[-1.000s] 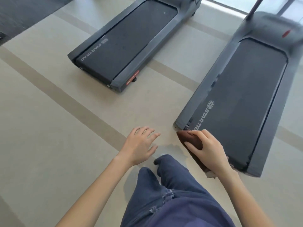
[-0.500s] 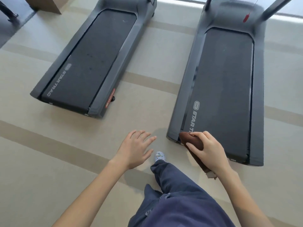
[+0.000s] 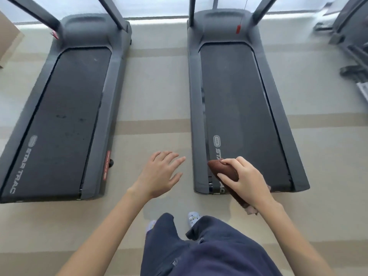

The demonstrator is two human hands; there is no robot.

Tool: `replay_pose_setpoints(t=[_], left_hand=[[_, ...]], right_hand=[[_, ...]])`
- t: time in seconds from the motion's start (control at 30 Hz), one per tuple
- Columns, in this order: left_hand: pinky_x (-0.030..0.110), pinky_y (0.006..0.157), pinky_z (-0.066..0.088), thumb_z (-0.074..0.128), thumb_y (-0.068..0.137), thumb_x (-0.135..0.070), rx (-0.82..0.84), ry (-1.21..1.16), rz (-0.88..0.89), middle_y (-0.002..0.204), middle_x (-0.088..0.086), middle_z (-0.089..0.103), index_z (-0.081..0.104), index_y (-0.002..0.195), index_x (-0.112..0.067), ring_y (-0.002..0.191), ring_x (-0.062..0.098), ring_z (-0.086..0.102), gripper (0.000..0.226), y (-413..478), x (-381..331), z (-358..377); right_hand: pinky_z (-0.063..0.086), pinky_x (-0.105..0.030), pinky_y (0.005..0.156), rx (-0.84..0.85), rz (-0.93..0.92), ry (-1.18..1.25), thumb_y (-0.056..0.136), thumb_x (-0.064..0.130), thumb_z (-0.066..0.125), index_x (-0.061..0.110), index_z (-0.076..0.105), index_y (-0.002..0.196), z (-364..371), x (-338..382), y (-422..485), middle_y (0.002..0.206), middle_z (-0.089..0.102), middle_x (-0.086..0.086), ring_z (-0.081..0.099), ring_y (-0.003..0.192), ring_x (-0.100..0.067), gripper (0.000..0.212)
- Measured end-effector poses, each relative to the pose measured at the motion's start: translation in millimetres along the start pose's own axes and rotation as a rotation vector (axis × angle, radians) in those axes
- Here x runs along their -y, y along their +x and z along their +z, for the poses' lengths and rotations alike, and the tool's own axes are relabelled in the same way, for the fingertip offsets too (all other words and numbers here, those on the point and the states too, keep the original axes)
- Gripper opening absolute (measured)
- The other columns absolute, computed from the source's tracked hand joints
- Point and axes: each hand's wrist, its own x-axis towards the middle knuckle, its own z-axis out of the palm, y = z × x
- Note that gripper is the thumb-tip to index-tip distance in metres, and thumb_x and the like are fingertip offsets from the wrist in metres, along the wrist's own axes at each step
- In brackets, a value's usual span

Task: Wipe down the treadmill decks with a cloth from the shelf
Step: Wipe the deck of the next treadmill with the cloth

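Two dark grey treadmills lie side by side ahead of me, the left treadmill deck and the right treadmill deck, both with black belts. My right hand grips a folded brown cloth held in the air over the near left corner of the right deck. My left hand hovers with fingers spread above the floor strip between the two machines, holding nothing.
Upright posts rise from the far ends of both treadmills. A cardboard box stands at the far left. Part of another machine sits at the far right. My legs and feet stand just behind the decks.
The view has swung so both treadmills now lie straight ahead and their far ends show. My hands kept their pose, the right still on the cloth.
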Motion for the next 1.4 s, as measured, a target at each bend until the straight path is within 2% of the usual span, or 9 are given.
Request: replay_pose_setpoints(t=[0.07,0.2,0.37,0.5,0.63,0.77,0.9,1.1,1.4], left_hand=[[0.037,0.107,0.028,0.046,0.094,-0.038,0.014,0.006,0.081,0.137,0.004,0.051,0.045,0.137,-0.022,0.128,0.024,0.043,0.046,19.7,15.9,-2.8],[0.038,0.093,0.047,0.067,0.081,-0.035,-0.002,0.054,0.267,0.115,0.001,0.066,0.061,0.122,-0.021,0.107,0.022,0.061,0.044,56.5,45.3,-10.2],[0.038,0.104,0.034,0.053,0.091,-0.036,0.099,-0.009,0.473,0.130,0.002,0.057,0.051,0.133,-0.021,0.123,0.024,0.050,0.044,95.2,107.7,-25.5],[0.041,0.096,0.045,0.063,0.085,-0.034,0.069,0.047,0.649,0.119,0.002,0.064,0.059,0.125,-0.020,0.113,0.025,0.058,0.042,122.6,158.2,-38.9],[0.041,0.095,0.045,0.064,0.085,-0.034,0.126,0.095,0.771,0.119,0.003,0.064,0.060,0.124,-0.020,0.113,0.025,0.059,0.042,152.2,182.8,-36.1],[0.041,0.094,0.045,0.064,0.085,-0.034,0.193,0.093,0.887,0.118,0.002,0.065,0.060,0.122,-0.020,0.111,0.026,0.059,0.040,168.1,174.5,-26.4],[0.041,0.098,0.042,0.058,0.089,-0.034,0.264,0.092,1.006,0.123,0.004,0.062,0.057,0.127,-0.019,0.115,0.027,0.056,0.041,188.2,154.8,-18.2],[0.039,0.088,0.050,0.068,0.083,-0.031,0.164,0.115,1.141,0.112,0.004,0.067,0.064,0.118,-0.017,0.104,0.025,0.063,0.038,239.9,119.9,-21.9],[0.039,0.090,0.048,0.060,0.085,-0.025,0.045,0.028,1.183,0.117,0.005,0.064,0.063,0.118,-0.012,0.106,0.026,0.060,0.035,316.6,61.9,-12.9]], right_hand=[[0.047,-0.028,0.071,-0.011,0.069,-0.010,0.083,0.040,0.065,0.026,0.060,0.112,6.6,2.8,4.1,0.095,0.055,0.007,0.054,0.087,-0.012,0.033],[0.045,-0.023,0.074,-0.071,0.208,0.021,0.085,0.043,0.062,0.027,0.057,0.115,25.9,17.8,18.5,0.099,0.055,0.009,0.054,0.089,-0.010,0.034],[0.047,-0.029,0.073,-0.193,0.362,0.010,0.084,0.042,0.062,0.027,0.059,0.115,52.4,68.0,52.8,0.097,0.055,0.007,0.055,0.092,-0.013,0.034],[0.039,-0.019,0.075,-0.303,0.501,0.091,0.084,0.045,0.061,0.030,0.058,0.114,72.0,109.7,74.8,0.099,0.052,0.015,0.054,0.091,-0.008,0.033],[0.038,-0.019,0.073,-0.323,0.595,0.078,0.083,0.046,0.061,0.032,0.057,0.115,88.4,130.5,81.8,0.098,0.053,0.013,0.053,0.091,-0.009,0.035],[0.035,-0.020,0.068,-0.371,0.734,0.098,0.083,0.047,0.062,0.033,0.058,0.114,101.9,136.5,74.0,0.100,0.055,0.012,0.055,0.089,-0.011,0.034],[0.040,-0.023,0.065,-0.403,0.842,0.098,0.083,0.048,0.061,0.033,0.058,0.114,109.2,128.9,72.1,0.099,0.055,0.011,0.056,0.088,-0.011,0.034],[0.044,-0.026,0.068,-0.411,0.891,0.141,0.084,0.050,0.058,0.034,0.056,0.115,100.4,99.8,91.8,0.103,0.054,0.013,0.055,0.093,-0.011,0.035],[0.037,-0.022,0.064,-0.500,0.958,0.146,0.084,0.048,0.059,0.034,0.056,0.115,74.9,36.7,120.6,0.100,0.054,0.012,0.054,0.088,-0.011,0.034]])
